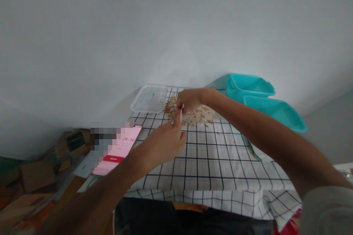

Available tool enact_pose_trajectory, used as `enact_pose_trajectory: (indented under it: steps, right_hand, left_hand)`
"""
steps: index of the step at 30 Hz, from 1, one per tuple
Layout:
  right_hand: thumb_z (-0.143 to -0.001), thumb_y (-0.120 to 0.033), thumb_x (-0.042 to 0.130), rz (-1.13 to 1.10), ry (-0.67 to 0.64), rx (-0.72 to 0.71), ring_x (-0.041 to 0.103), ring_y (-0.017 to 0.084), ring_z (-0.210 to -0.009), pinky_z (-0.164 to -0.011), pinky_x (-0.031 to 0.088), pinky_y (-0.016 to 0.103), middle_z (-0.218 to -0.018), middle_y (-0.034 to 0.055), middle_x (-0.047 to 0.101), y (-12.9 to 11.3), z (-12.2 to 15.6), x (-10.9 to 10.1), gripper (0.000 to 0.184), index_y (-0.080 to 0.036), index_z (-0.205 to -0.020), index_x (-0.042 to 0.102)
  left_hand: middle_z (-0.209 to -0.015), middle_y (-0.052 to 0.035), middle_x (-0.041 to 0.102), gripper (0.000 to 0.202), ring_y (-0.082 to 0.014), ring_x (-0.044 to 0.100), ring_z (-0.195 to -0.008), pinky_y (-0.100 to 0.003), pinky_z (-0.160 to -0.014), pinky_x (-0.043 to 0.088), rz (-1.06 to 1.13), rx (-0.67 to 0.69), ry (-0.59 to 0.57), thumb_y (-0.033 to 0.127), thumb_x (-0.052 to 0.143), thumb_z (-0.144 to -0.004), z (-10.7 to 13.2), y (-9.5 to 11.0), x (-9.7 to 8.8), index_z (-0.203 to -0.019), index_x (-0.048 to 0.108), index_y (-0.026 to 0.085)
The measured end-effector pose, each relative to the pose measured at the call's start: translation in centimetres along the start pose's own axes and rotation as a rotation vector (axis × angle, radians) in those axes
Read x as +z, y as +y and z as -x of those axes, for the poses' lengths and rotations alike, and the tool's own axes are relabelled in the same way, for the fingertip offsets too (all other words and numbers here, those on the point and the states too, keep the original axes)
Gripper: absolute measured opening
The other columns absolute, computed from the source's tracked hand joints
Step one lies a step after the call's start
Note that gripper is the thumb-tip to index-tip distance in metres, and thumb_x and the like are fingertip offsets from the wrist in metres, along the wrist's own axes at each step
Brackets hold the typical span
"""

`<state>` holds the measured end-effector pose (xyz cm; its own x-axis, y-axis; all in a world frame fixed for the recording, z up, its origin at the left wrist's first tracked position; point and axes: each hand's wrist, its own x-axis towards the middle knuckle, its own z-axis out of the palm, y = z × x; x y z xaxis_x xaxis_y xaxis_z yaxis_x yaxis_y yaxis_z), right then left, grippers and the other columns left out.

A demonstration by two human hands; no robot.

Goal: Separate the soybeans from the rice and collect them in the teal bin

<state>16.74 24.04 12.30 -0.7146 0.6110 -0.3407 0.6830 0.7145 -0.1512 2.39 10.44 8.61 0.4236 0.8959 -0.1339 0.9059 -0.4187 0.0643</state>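
My left hand [165,141] hovers over a white cloth with a black grid [215,161], fingers closed and forefinger raised toward my right hand. My right hand [189,100] reaches across to the far side, fingers curled in a pinch at the edge of a pile of small yellow-brown grains [197,115]. A small pale thing sits between the two hands' fingertips; I cannot make out what it is. Both forearms cross the cloth from the near side.
A clear plastic lid [150,98] lies at the cloth's far left corner. Two turquoise plastic tubs [249,86] [275,112] stand at the far right. A phone with a pink screen [118,150] lies left of the cloth. Cardboard boxes [35,176] clutter the floor at left.
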Motion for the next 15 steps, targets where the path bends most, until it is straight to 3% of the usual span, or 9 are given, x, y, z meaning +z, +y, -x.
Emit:
enact_pose_trajectory:
  steps: [8,15]
  right_hand:
    - [-0.08,-0.018,0.074,0.062,-0.026,-0.047,0.066,0.02,-0.082,-0.07,0.04,0.031,-0.096,0.0095,0.079,0.0,0.7,0.4,0.035,-0.017,-0.114,0.079]
    - [-0.081,-0.018,0.072,0.034,-0.028,-0.052,0.063,0.018,-0.075,-0.067,0.04,0.03,-0.088,0.0084,0.078,-0.3,2.0,1.1,0.029,-0.014,-0.108,0.081]
  left_hand:
    - [-0.083,-0.0167,0.077,0.075,-0.0318,0.075,-0.079,-0.038,-0.068,0.048,0.003,0.004,-0.041,0.032,0.029,-0.098,0.4,0.9,-0.3,-0.16,0.002,-0.001]
    - [-0.086,-0.0134,0.076,0.069,-0.0291,0.074,-0.081,-0.038,-0.073,0.049,0.003,0.031,-0.053,0.031,0.03,-0.099,1.1,1.8,-0.1,-0.161,0.011,0.007]
